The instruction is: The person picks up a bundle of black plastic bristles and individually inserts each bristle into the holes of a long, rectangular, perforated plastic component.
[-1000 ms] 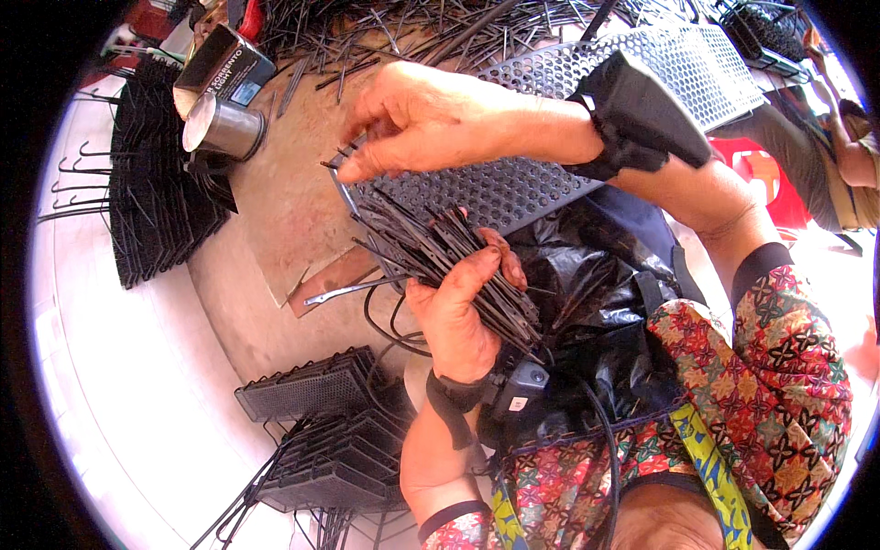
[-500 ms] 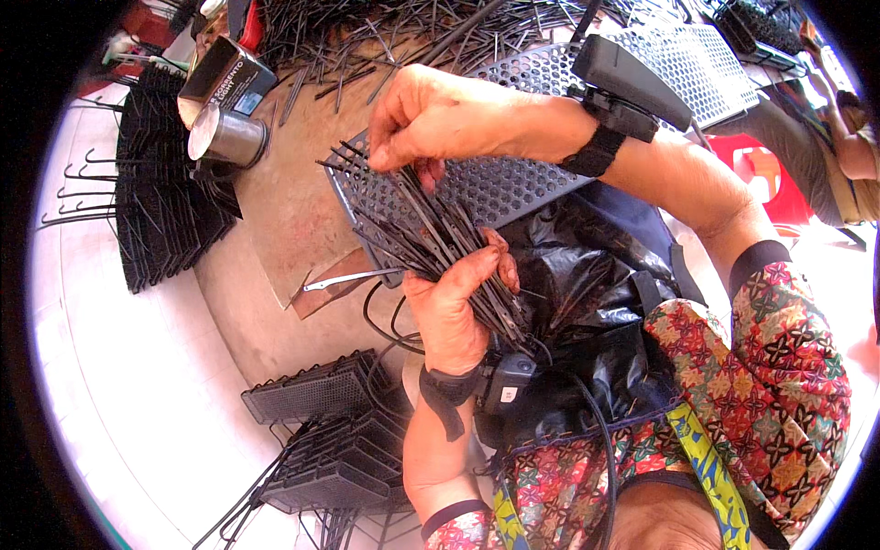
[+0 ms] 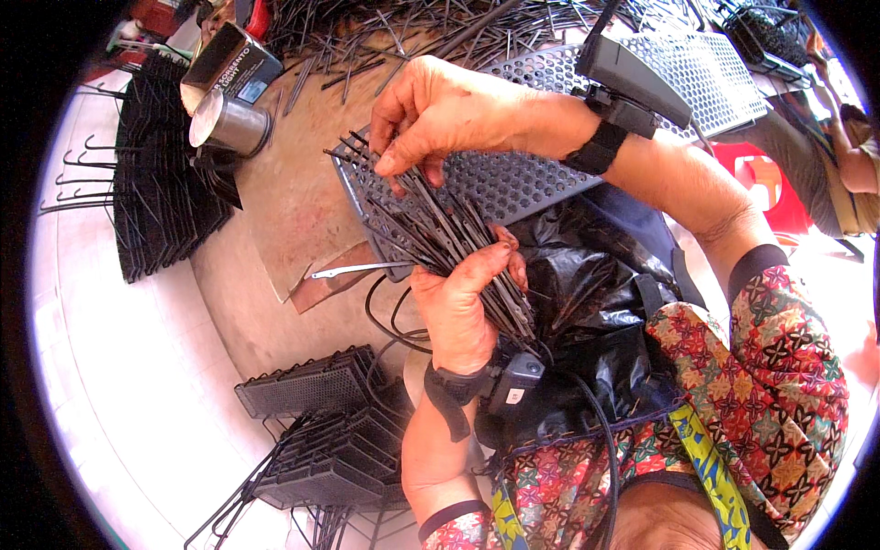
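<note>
Here's the left hand (image 3: 463, 307), low in the scene, its grip closed around the lower part of a bundle of dark metal strips (image 3: 449, 234), thumb laid across the front and fingertips showing on the far side. The strips slant up and to the left out of that grip, fanning apart as they go. And up at the top end, there's the right hand (image 3: 440, 119), thumb and fingers pinching several strips near their tips, with a few dark ends poking out beyond the thumb to the left. One paler strip (image 3: 353, 270) juts out leftward, just above the left thumb, away from the rest of the fan. Behind it all lies a perforated metal panel (image 3: 527, 183), passing beneath the right forearm, and below the panel a shiny black sheet (image 3: 587, 275) covers the lap. Over to the left, a metal cup (image 3: 225, 119) rests on its side just beside a dark box (image 3: 236, 66), and a great heap of loose strips (image 3: 367, 27) spreads along the top.
</note>
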Motion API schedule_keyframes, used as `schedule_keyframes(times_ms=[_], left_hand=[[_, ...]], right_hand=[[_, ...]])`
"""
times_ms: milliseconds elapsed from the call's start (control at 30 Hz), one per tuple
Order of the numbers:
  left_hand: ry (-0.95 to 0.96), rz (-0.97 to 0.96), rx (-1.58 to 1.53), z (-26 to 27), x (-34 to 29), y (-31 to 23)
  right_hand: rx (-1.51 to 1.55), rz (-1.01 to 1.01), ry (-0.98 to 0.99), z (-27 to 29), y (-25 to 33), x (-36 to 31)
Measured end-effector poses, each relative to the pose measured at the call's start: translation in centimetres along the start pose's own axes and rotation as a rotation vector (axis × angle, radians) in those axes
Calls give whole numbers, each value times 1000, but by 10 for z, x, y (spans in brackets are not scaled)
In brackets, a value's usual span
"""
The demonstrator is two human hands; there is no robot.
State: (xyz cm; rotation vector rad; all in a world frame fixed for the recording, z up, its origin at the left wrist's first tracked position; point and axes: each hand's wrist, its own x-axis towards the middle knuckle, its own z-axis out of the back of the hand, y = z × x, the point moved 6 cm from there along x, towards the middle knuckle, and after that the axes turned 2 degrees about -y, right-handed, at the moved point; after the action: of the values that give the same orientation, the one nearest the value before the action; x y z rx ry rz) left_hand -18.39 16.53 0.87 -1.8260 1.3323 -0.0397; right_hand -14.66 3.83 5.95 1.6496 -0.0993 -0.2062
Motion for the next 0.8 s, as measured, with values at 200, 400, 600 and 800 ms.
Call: schedule_keyframes(times_ms=[200, 400, 600, 800], left_hand=[[-8, -19, 34, -1, 2, -1], [3, -28, 17, 0, 0, 0], [23, -46, 8, -7, 0, -4], [-28, -48, -51, 5, -3, -3]], right_hand=[[-42, 96, -156, 13, 12, 0], [-135, 78, -76, 10, 18, 2], [-177, 146, -191, 20, 28, 3], [-167, 205, -475, 37, 53, 4]])
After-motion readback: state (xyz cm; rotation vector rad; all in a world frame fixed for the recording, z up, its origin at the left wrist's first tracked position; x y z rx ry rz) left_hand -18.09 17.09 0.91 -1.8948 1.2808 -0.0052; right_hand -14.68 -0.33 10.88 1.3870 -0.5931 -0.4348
